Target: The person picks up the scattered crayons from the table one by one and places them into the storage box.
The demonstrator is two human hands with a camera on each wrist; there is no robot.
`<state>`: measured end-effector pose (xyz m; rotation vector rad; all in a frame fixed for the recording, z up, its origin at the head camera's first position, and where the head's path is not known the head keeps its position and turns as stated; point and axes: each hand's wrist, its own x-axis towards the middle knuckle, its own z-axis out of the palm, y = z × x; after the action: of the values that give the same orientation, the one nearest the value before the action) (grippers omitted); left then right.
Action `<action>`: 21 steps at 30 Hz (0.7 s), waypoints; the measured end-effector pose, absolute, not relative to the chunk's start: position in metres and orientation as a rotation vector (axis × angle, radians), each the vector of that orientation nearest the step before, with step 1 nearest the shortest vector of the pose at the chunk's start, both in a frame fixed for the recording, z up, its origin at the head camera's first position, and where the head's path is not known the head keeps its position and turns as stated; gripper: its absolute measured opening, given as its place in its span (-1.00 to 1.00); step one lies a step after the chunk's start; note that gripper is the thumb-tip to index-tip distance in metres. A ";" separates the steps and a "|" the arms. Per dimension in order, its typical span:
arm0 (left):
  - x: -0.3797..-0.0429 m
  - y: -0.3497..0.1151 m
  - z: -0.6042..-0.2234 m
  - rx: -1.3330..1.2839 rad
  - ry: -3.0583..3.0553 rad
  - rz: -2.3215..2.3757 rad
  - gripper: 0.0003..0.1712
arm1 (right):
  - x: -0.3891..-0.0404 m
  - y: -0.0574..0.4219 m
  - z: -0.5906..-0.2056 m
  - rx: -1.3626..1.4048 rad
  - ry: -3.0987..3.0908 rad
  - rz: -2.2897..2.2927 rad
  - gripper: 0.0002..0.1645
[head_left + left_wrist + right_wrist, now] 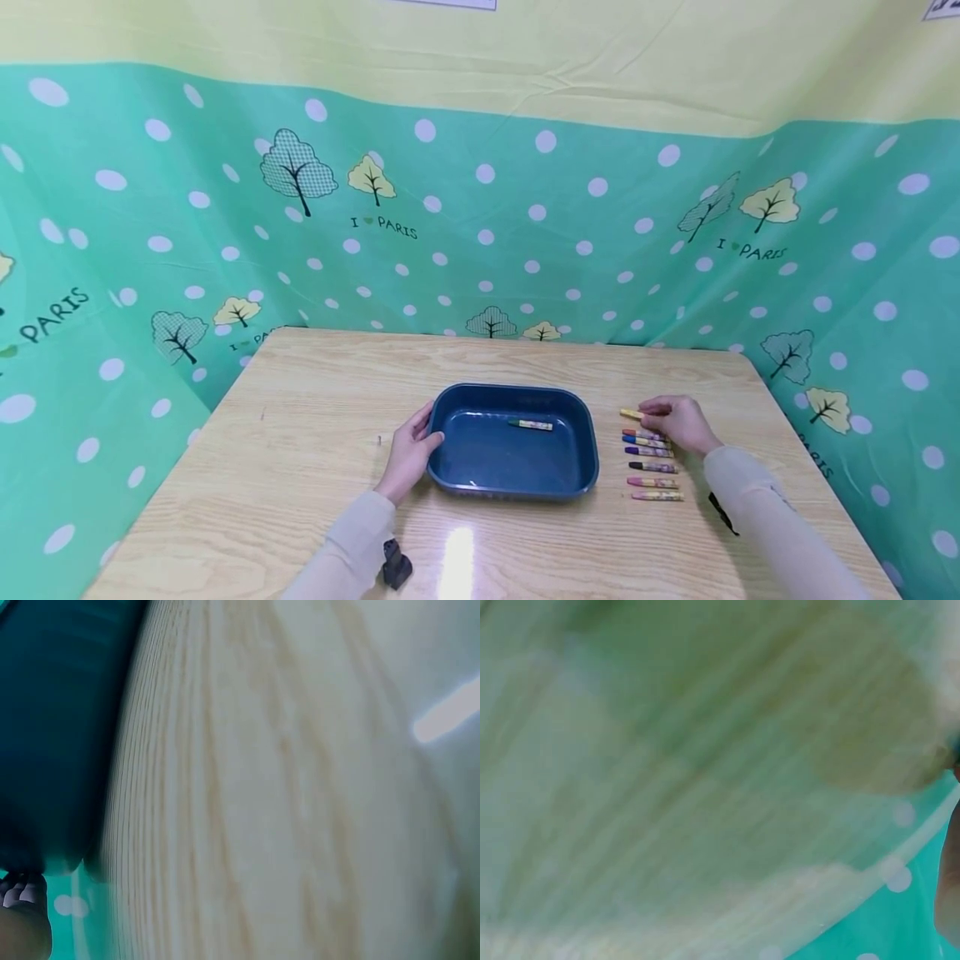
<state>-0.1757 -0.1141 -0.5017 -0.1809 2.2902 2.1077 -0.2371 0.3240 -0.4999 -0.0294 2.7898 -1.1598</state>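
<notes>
Dark blue plastic forms a rounded rectangular tray (510, 462) near the middle of a wood-grain tabletop (315, 417), where a person in pale sleeves (772, 521) works with both hands. At the tray's left side, the left hand (409, 454) grips the rim, its thumb over the edge and its fingers along the outer wall. One green crayon (531, 425) lies inside the tray, toward the far side and right of centre, its dark tip pointing left.

To the right of the tray, the right hand (678, 423) pinches the right end of a yellow crayon (630, 412) at the far end of a row; whether that crayon is touching the tabletop cannot be told. Nearer, the other crayons lie roughly parallel, tips to the left: an orange-red crayon (636, 433) just beside the right hand, a blue crayon (643, 442) close by it, then a purple crayon (648, 452), a black crayon (652, 467), a pink crayon (652, 482) and, nearest, a pale pink crayon (657, 496).

Beyond the far edge hangs a green and yellow curtain (450, 275) with pale dots, printed trees and the words "I PARIS" around a heart. Black wrist gear (396, 567) shows beside the left sleeve. The right wrist view is too blurred to show the grip.
</notes>
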 end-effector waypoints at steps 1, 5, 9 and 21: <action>-0.176 -0.114 -0.502 -0.183 2.289 2.108 -0.36 | -0.237 0.324 -0.498 -0.034 2.791 -1.167 -0.66; -0.176 -0.114 -0.501 -0.185 2.284 2.110 -0.35 | -0.236 0.321 -0.489 -0.030 2.791 -1.205 -0.64; -0.176 -0.114 -0.501 -0.184 2.279 2.112 -0.35 | -0.235 0.311 -0.476 -0.016 2.788 -1.260 -0.60; -0.177 -0.114 -0.503 -0.182 2.272 2.133 -0.36 | -0.229 0.257 -0.439 -0.087 2.775 -1.327 -0.58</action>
<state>-0.1767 -0.1143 -0.5028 -0.1824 2.2718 2.1329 -0.2293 0.2572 -0.4393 -0.0869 2.7750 -1.3269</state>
